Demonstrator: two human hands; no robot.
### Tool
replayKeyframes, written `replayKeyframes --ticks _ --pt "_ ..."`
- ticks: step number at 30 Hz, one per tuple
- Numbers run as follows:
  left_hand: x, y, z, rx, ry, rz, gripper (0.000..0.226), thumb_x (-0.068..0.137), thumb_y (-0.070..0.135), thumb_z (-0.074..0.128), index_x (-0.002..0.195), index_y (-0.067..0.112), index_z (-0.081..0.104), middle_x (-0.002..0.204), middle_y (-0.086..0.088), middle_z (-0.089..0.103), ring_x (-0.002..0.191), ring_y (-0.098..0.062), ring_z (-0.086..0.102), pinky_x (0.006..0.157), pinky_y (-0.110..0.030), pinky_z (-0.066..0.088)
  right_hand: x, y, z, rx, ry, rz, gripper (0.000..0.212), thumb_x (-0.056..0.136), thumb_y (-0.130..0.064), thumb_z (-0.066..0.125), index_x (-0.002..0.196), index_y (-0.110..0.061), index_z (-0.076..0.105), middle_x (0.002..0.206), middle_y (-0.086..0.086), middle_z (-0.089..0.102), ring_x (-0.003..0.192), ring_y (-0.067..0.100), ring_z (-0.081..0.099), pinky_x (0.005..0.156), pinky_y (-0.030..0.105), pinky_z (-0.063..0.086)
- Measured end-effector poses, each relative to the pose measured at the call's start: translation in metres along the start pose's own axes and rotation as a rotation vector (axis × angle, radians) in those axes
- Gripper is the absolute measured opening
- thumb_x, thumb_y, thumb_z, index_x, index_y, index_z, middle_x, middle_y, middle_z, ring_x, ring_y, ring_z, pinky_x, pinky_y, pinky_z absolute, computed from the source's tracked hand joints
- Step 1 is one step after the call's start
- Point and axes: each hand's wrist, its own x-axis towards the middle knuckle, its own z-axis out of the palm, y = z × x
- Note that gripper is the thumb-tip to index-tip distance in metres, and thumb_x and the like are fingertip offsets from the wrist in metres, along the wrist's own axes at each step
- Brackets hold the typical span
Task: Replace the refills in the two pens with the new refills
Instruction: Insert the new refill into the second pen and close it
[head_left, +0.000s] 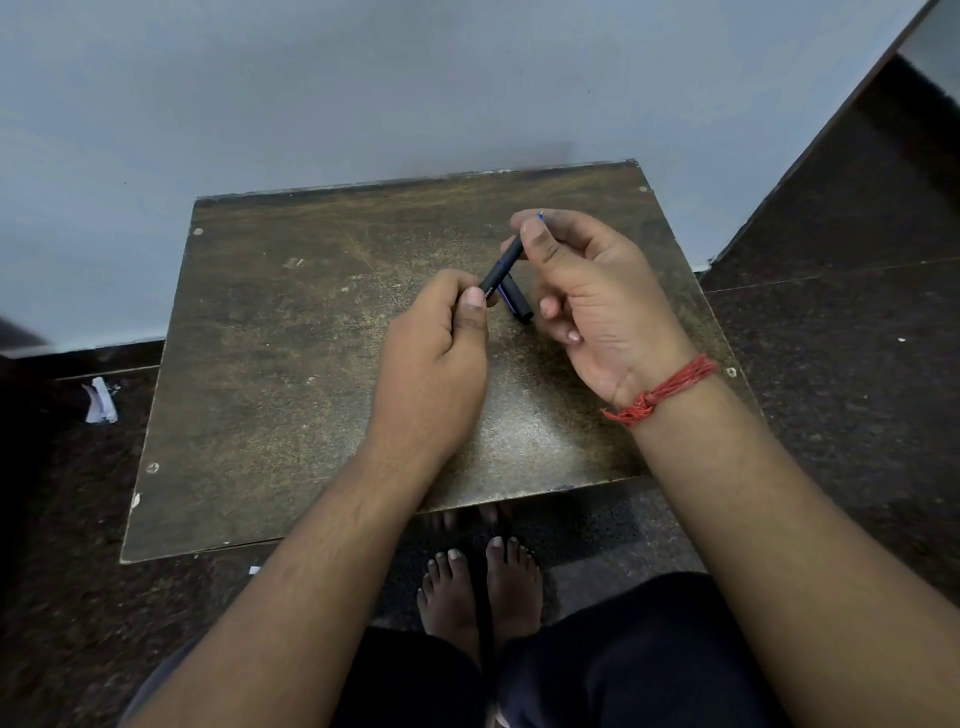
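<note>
Two hands share one slim black plastic pen (501, 270): left hand (441, 332) pinches its lower barrel, right hand (582, 291) grips the tip end, apparently for unscrewing. Second dark pen (517, 299) lies between them.

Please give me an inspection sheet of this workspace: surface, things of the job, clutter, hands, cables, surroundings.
Surface: small worn brown table, scratched, screws at the corners.
Job's things: one dark pen held above the table by both hands, a blue tip showing at its far end; a second dark pen lies on the table under it. No loose refills seen.
Clutter: scrap of paper on the floor, left of the table.
Hands: left hand pinches the pen's near end; right hand pinches its far end; red thread on the right wrist.
Cables: nothing seen.
Surroundings: pale wall behind, dark speckled floor, bare feet below the table.
</note>
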Motion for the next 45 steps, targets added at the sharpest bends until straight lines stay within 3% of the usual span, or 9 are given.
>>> replayKeyframes --ticks 5,10,17,21,25,31,35,40,45 --pt "0.000 0.001 -0.001 0.025 0.002 0.002 0.021 0.102 0.026 0.042 0.095 0.015 0.059 0.065 0.000 0.053 0.056 -0.009 0.045 0.055 -0.038 0.041 -0.001 -0.002 -0.002 -0.020 -0.094 -0.004 0.021 0.101 -0.010 0.053 0.118 -0.003 0.063 0.110 0.011 0.074 0.042 0.004 0.038 0.034 0.018 0.021" --pt "-0.001 0.003 -0.001 0.045 -0.006 0.016 0.018 0.103 0.023 0.046 0.098 0.015 0.061 0.064 0.005 0.053 0.055 -0.007 0.045 0.053 -0.036 0.040 0.000 -0.001 -0.001 -0.008 -0.082 -0.004 0.005 0.098 -0.012 0.059 0.097 -0.009 0.062 0.096 0.014 0.074 0.038 0.004 0.033 0.034 0.017 0.020" --pt "-0.001 0.002 0.000 0.078 -0.013 0.043 0.017 0.103 0.023 0.047 0.096 0.016 0.061 0.065 0.008 0.054 0.057 -0.007 0.048 0.055 -0.030 0.039 0.002 0.003 0.001 0.006 -0.036 -0.006 0.017 0.096 -0.017 0.063 0.082 -0.015 0.054 0.075 0.007 0.052 0.038 0.005 0.033 0.037 0.018 0.014" --pt "0.000 0.002 0.001 0.045 -0.002 0.024 0.016 0.102 0.025 0.046 0.094 0.019 0.058 0.065 0.006 0.054 0.057 -0.007 0.047 0.056 -0.035 0.041 0.001 0.002 0.001 0.019 -0.040 -0.003 0.008 0.098 -0.018 0.060 0.098 -0.010 0.061 0.091 0.011 0.068 0.040 0.004 0.037 0.036 0.017 0.016" --pt "0.000 0.002 0.001 0.032 0.015 0.017 0.017 0.101 0.026 0.044 0.093 0.019 0.057 0.067 -0.004 0.057 0.059 -0.017 0.050 0.059 -0.040 0.042 0.001 0.001 -0.001 0.033 -0.090 0.000 0.019 0.102 -0.014 0.053 0.115 -0.005 0.063 0.106 0.010 0.073 0.042 0.003 0.036 0.034 0.017 0.021" --pt "0.000 0.002 0.000 0.045 -0.001 0.029 0.012 0.102 0.021 0.049 0.095 0.019 0.059 0.069 -0.006 0.060 0.061 -0.019 0.053 0.055 -0.032 0.041 0.003 0.000 -0.003 0.028 -0.081 0.001 0.012 0.101 -0.009 0.053 0.098 -0.009 0.065 0.093 0.010 0.074 0.040 0.003 0.035 0.035 0.017 0.022" --pt "0.001 0.002 0.000 0.048 -0.002 0.040 0.010 0.100 0.017 0.052 0.096 0.015 0.060 0.070 -0.002 0.061 0.061 -0.010 0.054 0.057 -0.023 0.041 0.002 -0.001 0.001 0.033 -0.053 -0.002 0.017 0.101 -0.006 0.051 0.090 -0.011 0.062 0.085 0.007 0.072 0.039 0.003 0.035 0.036 0.016 0.020" --pt "0.000 0.004 0.000 0.046 0.016 0.045 0.009 0.099 0.015 0.053 0.095 0.013 0.060 0.071 -0.002 0.063 0.064 -0.013 0.057 0.059 -0.027 0.044 -0.001 -0.003 0.011 0.008 0.022 -0.007 0.018 0.101 -0.005 0.052 0.086 -0.010 0.060 0.078 0.005 0.070 0.039 0.004 0.034 0.036 0.015 0.022" --pt "0.000 0.003 0.000 0.076 0.018 0.026 0.010 0.100 0.016 0.052 0.094 0.013 0.059 0.070 0.000 0.063 0.059 -0.005 0.051 0.055 -0.018 0.038 -0.003 0.001 0.015 -0.036 0.079 -0.042 0.008 0.100 -0.011 0.057 0.093 -0.008 0.061 0.080 0.006 0.069 0.037 0.004 0.035 0.034 0.015 0.025"
